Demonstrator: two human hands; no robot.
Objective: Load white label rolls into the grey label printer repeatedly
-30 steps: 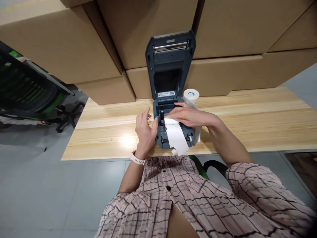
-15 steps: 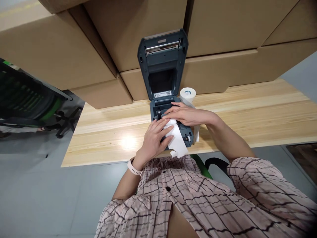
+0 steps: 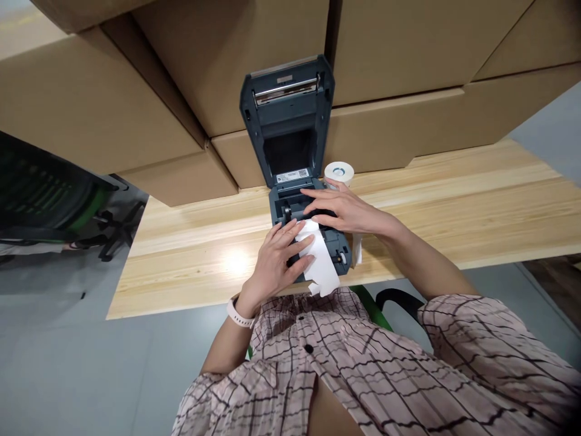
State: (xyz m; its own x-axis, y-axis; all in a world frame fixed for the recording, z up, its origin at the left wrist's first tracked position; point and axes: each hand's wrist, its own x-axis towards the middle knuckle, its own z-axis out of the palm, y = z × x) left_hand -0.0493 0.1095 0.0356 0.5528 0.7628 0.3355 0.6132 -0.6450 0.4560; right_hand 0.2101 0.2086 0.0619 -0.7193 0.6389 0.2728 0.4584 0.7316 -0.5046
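A dark grey label printer [image 3: 273,206] stands on the table with its lid [image 3: 287,124] raised and tilted back. A white paper strip [image 3: 323,266] runs out of its front and hangs past the table edge, its end torn. My left hand [image 3: 275,257] rests on the strip's left side with fingers spread. Over the printer's inner bay, my right hand [image 3: 347,209] is open, fingers stretched out to the left; they hide part of the bay. Behind it, a white paper roll [image 3: 339,171] stands right of the printer.
Large cardboard boxes [image 3: 376,136] line the back of the wooden table [image 3: 190,254]. Another white paper piece [image 3: 357,248] hangs beside the printer's right side. At the far left is an office chair [image 3: 59,194]; a chair armrest [image 3: 399,297] shows near my body.
My right hand has lifted slightly away from my left, and its fingers have spread. The left hand stays on the paper strip. The whole view has shifted a little.
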